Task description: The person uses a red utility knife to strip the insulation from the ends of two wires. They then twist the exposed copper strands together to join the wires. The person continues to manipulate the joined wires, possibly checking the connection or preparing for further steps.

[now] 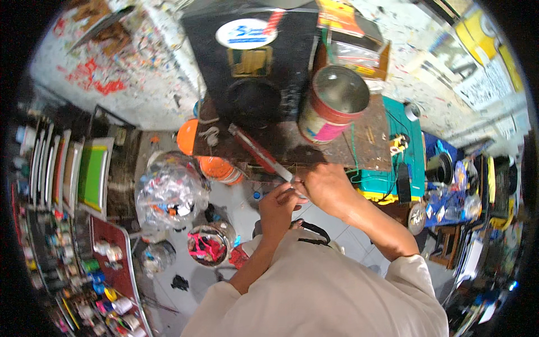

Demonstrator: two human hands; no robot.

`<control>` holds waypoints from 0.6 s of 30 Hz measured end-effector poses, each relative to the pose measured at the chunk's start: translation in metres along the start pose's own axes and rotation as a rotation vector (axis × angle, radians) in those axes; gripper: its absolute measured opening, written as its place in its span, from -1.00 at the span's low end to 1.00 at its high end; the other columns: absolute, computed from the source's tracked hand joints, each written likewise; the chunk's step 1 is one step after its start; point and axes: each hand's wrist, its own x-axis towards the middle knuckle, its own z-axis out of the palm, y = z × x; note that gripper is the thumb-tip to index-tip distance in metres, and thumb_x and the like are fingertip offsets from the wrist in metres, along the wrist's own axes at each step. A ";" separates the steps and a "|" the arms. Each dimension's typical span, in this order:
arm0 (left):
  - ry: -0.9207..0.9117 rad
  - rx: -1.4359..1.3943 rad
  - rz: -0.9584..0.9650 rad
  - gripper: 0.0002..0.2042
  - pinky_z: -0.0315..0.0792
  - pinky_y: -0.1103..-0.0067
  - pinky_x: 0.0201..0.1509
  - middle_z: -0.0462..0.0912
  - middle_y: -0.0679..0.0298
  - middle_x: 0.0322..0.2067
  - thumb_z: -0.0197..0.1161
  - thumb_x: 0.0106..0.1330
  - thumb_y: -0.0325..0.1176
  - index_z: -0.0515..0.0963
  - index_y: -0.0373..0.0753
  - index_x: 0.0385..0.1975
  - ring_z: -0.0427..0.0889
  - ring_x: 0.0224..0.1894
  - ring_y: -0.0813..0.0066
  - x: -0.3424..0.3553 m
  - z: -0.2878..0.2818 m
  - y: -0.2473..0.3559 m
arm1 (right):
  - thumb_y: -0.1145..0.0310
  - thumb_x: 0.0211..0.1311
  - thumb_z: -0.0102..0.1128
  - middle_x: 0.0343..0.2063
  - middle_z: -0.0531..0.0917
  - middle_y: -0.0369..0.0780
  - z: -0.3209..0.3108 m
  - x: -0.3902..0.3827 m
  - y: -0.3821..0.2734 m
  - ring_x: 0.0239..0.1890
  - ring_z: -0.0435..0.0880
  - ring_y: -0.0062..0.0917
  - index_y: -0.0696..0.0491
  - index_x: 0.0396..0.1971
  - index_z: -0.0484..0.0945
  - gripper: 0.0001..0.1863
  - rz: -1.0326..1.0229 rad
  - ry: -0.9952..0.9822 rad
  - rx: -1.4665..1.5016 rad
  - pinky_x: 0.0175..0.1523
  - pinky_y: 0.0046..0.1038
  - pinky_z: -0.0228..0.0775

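A long, thin red and silver tool (259,154) slants from the front of the worn tabletop down to my hands; its exact kind is unclear. My left hand (277,210) is closed at its near end, thumb and fingers bent together. Right beside it, my right hand (331,189) is curled in a fist against the same end, and its fingertips are mostly hidden. Both hands are just off the table's front edge. The far end of the tool lies over the brown, stained table (368,149).
A black box-like case (297,56) and a large paint-spattered can (325,115) stand on the table. Left are an orange container (219,169), a clear bag of waste (168,194) and a bucket (209,245). A teal surface (407,135) adjoins on the right. Shelves of frames (92,174) line the left.
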 end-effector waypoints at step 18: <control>0.111 -0.111 0.075 -0.82 0.55 0.71 -0.39 0.66 0.20 -0.29 0.15 0.30 -0.58 0.50 -0.46 -0.13 0.63 -0.37 0.63 0.006 0.025 0.005 | 0.33 -0.21 0.29 -0.58 0.66 -0.11 0.009 -0.006 0.001 -0.47 0.69 -0.19 0.08 -0.60 0.65 -0.85 0.021 0.221 0.057 -0.43 -0.22 0.50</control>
